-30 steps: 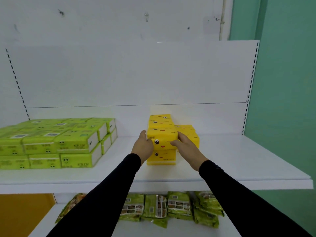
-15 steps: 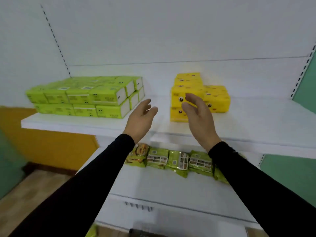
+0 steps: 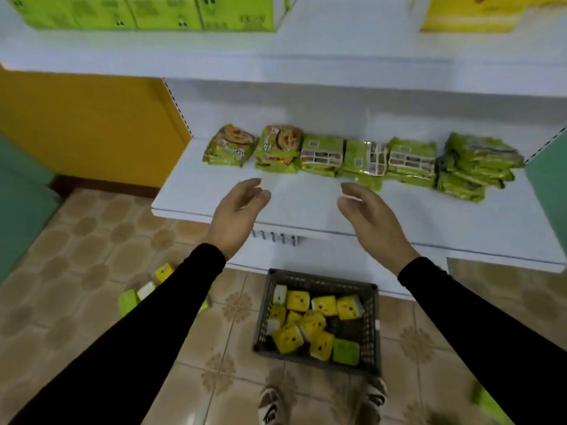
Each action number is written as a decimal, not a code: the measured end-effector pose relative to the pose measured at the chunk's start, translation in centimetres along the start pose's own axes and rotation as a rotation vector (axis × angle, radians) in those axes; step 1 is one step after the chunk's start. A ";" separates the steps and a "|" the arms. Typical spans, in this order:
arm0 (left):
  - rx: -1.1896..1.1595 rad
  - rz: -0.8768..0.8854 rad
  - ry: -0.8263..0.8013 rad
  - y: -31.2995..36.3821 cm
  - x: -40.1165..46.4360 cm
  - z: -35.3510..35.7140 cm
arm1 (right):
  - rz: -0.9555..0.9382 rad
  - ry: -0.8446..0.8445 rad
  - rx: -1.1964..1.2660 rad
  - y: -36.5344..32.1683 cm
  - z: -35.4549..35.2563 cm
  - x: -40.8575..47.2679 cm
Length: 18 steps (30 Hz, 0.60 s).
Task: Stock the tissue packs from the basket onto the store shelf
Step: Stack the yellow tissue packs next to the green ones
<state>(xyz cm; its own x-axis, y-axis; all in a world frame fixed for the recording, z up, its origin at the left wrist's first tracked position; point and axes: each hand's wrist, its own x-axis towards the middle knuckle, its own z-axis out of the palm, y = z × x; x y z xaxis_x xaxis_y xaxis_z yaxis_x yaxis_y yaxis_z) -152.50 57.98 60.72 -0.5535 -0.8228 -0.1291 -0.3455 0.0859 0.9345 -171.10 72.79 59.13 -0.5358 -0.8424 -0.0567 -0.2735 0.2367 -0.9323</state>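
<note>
With yellow packs and green packs already stacked on the top shelf up above my fingers, I'd say I'm partway through. There's plenty left: the basket sits on the floor below and between my hands, with a jumble of yellow tissue packs and one green pack in it. A few loose packs lie on the tiles under my left arm. My left hand and right hand hang out front, palms facing in, fingers loosely curved and spread, nothing in either. Both arms are stretched forward over the lower shelf, with snack bags just beyond my fingertips.
</note>
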 end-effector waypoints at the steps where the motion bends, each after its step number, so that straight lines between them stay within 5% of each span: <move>1: 0.001 -0.053 -0.033 -2.1 0.5 0.1 | 0.062 -0.022 -0.013 1.9 1.3 -0.5; 9: 0.166 -0.363 -0.338 -16.8 2.5 7.2 | 0.452 -0.079 -0.086 19.2 6.8 -3.8; 18: 0.298 -0.744 -0.395 -42.4 3.4 21.7 | 0.769 -0.228 -0.160 45.4 13.2 -4.4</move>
<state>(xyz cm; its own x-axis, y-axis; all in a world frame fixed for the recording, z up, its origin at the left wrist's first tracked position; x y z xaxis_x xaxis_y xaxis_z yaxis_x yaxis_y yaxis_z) -156.20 63.76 13.46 -0.3091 -0.4745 -0.8242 -0.8715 -0.2057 0.4452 -170.59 80.80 12.33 -0.4491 -0.4901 -0.7471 -0.0161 0.8404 -0.5417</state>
